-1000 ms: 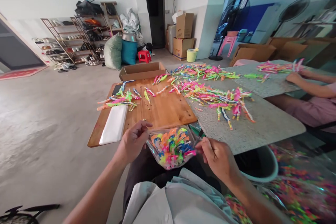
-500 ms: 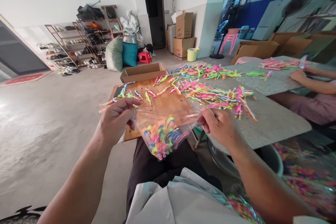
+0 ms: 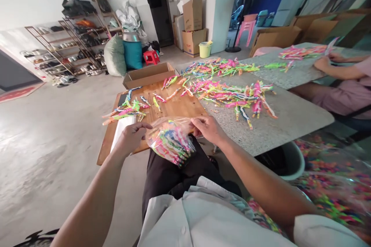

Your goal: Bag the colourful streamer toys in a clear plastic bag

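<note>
A clear plastic bag [image 3: 171, 142] hangs over my lap, filled with small bright pieces in pink, green, orange and blue. My left hand [image 3: 132, 136] pinches the bag's upper left corner. At the upper right corner, the fingers of my right hand [image 3: 208, 126] are closed on the bag's edge. Behind the bag lies a wooden board [image 3: 166, 107] with several loose colourful strips [image 3: 127, 110] on it. A white flat object [image 3: 123, 128], partly behind my left hand, rests on the board. What the coloured pieces are exactly, I cannot tell.
Heaps of colourful strips [image 3: 226, 94] lie on the stone-topped table [image 3: 290, 119] to the right. An open cardboard box [image 3: 149, 75] stands beyond the board. A co-worker's hands [image 3: 323, 63] are at the far table. Filled bags [image 3: 336, 181] and a tub [image 3: 298, 162] sit low on the right.
Both hands have come closer together, and the bag's stretched top edge has slackened and bunched. More of the white object on the board shows. The camera view has shifted slightly.
</note>
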Demonstrator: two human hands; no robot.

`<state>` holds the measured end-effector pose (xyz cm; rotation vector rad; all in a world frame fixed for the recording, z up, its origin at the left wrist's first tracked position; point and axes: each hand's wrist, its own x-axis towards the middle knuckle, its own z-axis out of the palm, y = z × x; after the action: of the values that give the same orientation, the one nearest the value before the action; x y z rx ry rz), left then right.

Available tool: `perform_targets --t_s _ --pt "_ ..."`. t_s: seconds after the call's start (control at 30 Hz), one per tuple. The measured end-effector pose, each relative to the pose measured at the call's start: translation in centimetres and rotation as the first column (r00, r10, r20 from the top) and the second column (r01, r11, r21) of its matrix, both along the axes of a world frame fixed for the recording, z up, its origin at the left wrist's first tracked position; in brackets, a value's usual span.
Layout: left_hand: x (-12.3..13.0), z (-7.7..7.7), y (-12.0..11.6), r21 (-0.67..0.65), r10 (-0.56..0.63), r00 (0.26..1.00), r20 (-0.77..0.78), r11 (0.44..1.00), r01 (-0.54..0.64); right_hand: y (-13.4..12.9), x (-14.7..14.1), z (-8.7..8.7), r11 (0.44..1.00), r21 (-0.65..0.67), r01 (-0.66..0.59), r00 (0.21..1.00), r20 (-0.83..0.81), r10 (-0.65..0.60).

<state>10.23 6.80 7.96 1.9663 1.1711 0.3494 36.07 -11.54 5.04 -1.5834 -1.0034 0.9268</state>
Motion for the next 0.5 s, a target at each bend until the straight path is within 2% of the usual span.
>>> perform_targets --t_s 0.1,0.17,0.23,0.33,0.4,0.5 --pt "-0.2 -0.9 -1.5 0.246 0.016 0.999 -0.044 0.969 -0.005 -0.9 -0.9 -2.5 0.999 0.015 0.045 0.993 -0.114 -0.043" --pt "0.0 -1.7 -3.1 0.402 -0.012 1.000 0.003 0.916 0.010 -2.1 -2.1 -4.4 0.997 0.000 0.079 0.995 -0.065 -0.078" --pt "0.3 -2.8 -4.7 0.441 -0.117 0.993 0.022 0.892 0.095 -3.7 -3.7 -6.6 0.997 -0.022 0.072 0.996 0.060 -0.071" --pt "0.5 -4.5 -6.8 0.476 -0.238 0.971 0.012 0.856 0.204 -5.8 -6.0 -9.9 0.998 -0.052 -0.022 0.974 0.222 0.033" --pt "0.7 -4.9 -7.8 0.551 -0.218 0.976 0.016 0.816 0.173 -6.5 -7.0 -11.8 0.995 -0.073 -0.073 0.953 0.290 0.091" --pt "1.1 -4.0 -8.9 0.655 -0.184 0.982 0.037 0.747 0.115 -6.6 -7.6 -13.6 0.993 -0.098 -0.072 0.911 0.398 0.105"
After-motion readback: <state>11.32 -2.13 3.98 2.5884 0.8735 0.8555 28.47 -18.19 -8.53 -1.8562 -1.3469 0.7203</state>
